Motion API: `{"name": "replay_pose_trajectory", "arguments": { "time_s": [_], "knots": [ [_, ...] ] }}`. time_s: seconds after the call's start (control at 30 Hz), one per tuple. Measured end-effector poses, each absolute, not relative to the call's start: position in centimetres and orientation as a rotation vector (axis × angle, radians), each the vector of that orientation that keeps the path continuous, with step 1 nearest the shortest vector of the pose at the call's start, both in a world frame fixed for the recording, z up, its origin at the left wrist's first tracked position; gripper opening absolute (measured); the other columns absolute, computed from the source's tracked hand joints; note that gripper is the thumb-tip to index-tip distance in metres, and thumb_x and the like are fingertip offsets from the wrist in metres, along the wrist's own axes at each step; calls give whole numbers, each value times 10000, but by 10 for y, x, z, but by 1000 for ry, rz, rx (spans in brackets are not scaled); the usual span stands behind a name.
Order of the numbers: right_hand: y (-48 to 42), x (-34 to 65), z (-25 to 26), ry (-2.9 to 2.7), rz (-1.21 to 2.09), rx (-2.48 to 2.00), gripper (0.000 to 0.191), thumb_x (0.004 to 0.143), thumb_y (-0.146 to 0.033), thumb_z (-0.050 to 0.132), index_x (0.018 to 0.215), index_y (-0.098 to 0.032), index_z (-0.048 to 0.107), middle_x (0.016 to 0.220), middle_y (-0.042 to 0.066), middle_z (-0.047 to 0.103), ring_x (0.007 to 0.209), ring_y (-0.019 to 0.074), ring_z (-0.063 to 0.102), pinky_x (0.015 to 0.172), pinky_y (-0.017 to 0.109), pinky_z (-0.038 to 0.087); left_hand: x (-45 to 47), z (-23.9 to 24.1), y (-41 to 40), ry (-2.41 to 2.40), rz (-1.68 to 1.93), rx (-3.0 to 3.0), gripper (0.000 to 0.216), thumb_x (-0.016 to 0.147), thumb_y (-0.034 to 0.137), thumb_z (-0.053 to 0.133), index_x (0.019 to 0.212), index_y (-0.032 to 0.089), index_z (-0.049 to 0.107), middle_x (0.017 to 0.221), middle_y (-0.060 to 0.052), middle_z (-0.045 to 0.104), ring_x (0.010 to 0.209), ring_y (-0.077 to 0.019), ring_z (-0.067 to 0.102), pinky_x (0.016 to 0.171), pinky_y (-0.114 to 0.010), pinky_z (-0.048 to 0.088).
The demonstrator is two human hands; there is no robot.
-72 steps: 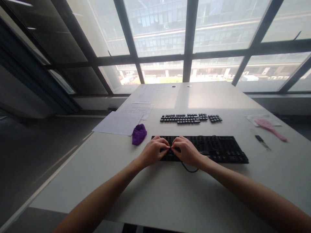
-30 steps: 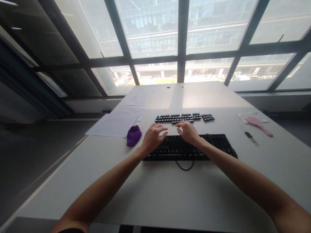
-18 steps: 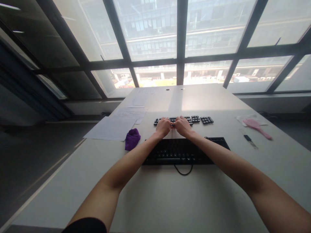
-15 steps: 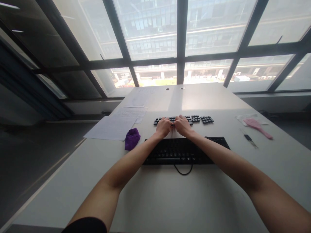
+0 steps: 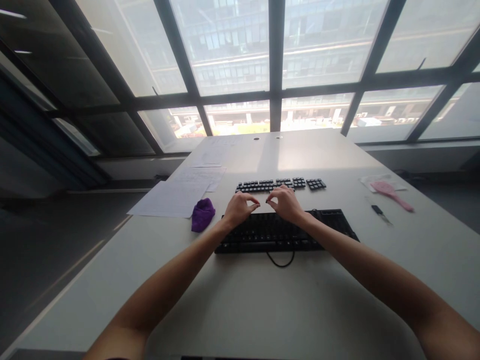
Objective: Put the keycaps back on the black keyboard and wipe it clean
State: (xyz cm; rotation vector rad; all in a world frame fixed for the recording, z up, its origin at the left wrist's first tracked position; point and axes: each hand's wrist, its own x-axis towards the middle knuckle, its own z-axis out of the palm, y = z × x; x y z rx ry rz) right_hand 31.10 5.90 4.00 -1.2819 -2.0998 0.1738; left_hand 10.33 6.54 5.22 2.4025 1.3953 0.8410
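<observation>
My left hand [image 5: 238, 209] and my right hand [image 5: 285, 204] hover side by side over the far edge of a black keyboard [image 5: 322, 231]. Each hand has thumb and forefinger closed in a pinch, the two pinches a short gap apart. What the fingertips hold, if anything, is too small to make out. Just beyond the hands, rows of loose black keycaps [image 5: 262, 185] lie on the white table [image 5: 262, 310]. A black cable loop [image 5: 279, 261] shows at the keyboard's near edge.
A crumpled purple cloth [image 5: 203, 214] lies left of the keyboard, beside several paper sheets [image 5: 170, 198]. At the right are a pink brush [image 5: 392, 193] on a clear bag and a small black tool [image 5: 380, 212]. Large windows [image 5: 240, 50] stand behind the table.
Both hands were together at the rows of loose keycaps half a second ago. They have since drawn back toward the keyboard and parted slightly, each closed in a pinch.
</observation>
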Motion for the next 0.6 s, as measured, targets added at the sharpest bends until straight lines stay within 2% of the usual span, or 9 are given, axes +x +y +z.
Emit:
{"name": "replay_pose_trajectory", "arguments": {
  "time_s": [0.1, 0.2, 0.37, 0.6],
  "knots": [
    [23, 312, 38, -2011, 377, -1173, 85, 836, -142, 709, 790, -205, 743, 835, 40, 732, 858, 214, 603, 855, 355, 420, 88, 57, 27, 1275, 882, 2289, 66, 807, 270, 755, 843, 252, 808, 871, -6, 792, 849, -207, 704, 879, -342, 509],
    [-4, 309, 32, -2000, 516, -1089, 97, 818, -113, 722, 795, -204, 742, 807, 29, 729, 830, 200, 617, 841, 340, 452, 83, 54, 1, 1193, 871, 2238, 70, 815, 275, 751, 843, 243, 807, 877, -15, 792, 841, -202, 708, 861, -331, 514],
    [-17, 306, 27, -2004, 566, -1084, 130, 790, -80, 733, 780, -209, 743, 813, 23, 742, 847, 209, 626, 833, 343, 469, 89, 45, -9, 1128, 849, 2230, 56, 804, 202, 751, 822, 225, 798, 884, -17, 790, 842, -196, 705, 944, -359, 472],
    [-15, 306, 22, -2032, 573, -1070, 140, 792, -77, 739, 769, -216, 747, 813, 21, 747, 829, 212, 633, 835, 352, 474, 90, 35, -10, 1165, 856, 2303, 81, 808, 175, 754, 828, 235, 804, 896, -16, 779, 874, -202, 662, 880, -334, 480]
  ]
}}
